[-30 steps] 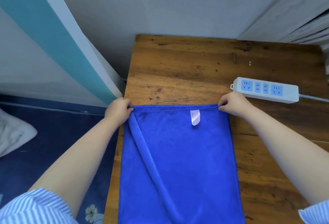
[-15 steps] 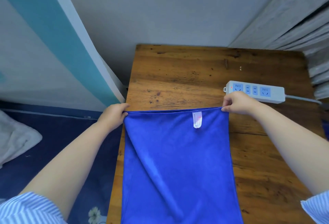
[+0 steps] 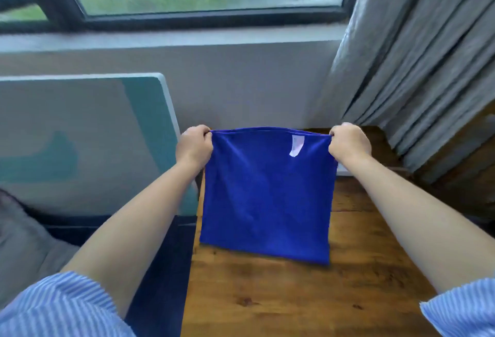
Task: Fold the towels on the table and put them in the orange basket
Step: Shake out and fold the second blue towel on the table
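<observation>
Partly, raised blue towel (image 3: 267, 197) hides the table (image 3: 321, 296).

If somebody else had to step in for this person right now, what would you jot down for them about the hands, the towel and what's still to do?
Left hand: grips the top left corner of the blue towel.
Right hand: grips the top right corner.
Towel: held up over the wooden table, hanging flat, white tag near the top edge; whether its lower edge touches the wood is unclear.
Done: towel looks already doubled over, though I cannot be sure.
Left: finish folding and put it in the orange basket, which is not in view. No other towels show.
</observation>
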The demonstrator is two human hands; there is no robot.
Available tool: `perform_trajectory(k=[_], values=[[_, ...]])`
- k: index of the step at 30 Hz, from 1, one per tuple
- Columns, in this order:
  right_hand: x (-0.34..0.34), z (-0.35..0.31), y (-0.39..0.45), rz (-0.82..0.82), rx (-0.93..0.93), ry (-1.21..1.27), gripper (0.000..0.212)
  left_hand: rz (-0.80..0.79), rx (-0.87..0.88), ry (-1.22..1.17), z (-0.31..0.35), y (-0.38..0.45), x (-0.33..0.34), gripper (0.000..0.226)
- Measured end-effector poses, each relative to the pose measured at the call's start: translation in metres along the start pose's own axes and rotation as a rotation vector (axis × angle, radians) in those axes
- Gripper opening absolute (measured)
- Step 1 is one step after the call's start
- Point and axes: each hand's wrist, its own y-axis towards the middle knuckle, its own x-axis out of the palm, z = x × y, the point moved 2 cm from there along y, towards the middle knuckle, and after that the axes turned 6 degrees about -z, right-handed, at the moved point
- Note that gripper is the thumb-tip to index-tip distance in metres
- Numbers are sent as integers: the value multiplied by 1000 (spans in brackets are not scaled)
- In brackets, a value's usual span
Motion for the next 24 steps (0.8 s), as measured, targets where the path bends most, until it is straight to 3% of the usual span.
perform_trajectory(k=[4, 7, 11, 15, 17, 19, 24], values=[[-75, 11, -16, 358, 25, 235, 31, 297, 131, -88, 26, -10, -59, 28], [-112, 14, -37, 512, -68, 217, 29, 292, 217, 113, 36, -16, -86, 28], [-126, 4, -58, 485, -158, 98, 30, 167, 47, 147, 47, -20, -106, 32], [-159, 16, -72, 784, -84, 373, 44, 443, 280, -117, 76, -34, -131, 27], [-163, 20, -71, 659, -79, 315, 41, 378, 269, -34, 81, -37, -133, 28], [-159, 23, -69, 460, -67, 206, 31, 242, 124, 118, 77, -38, -123, 30], [-149, 27, -69, 354, -38, 185, 26, 154, -65, 81, 64, -45, -107, 29]])
